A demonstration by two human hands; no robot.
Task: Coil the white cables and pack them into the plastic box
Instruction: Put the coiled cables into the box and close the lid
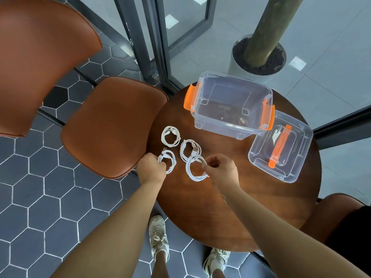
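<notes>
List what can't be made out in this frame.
- Head view: where the left hand grips its cable, hidden by the fingers.
- Connector types on the cables: too small.
- Box floor: blurred by glare.
- Near chair: cut off by the right edge.

A round dark-wood tabletop is standing near the right, over a floor of dark hexagonal tiles with pale grout. Two brown leather chairs are sitting to the left, one seat tucked just beside the tabletop, the other farther off. Dark metal door frames holding glass are running across the far side. Beyond them, a trunk is rising from a grey planter on pale paving.
</notes>
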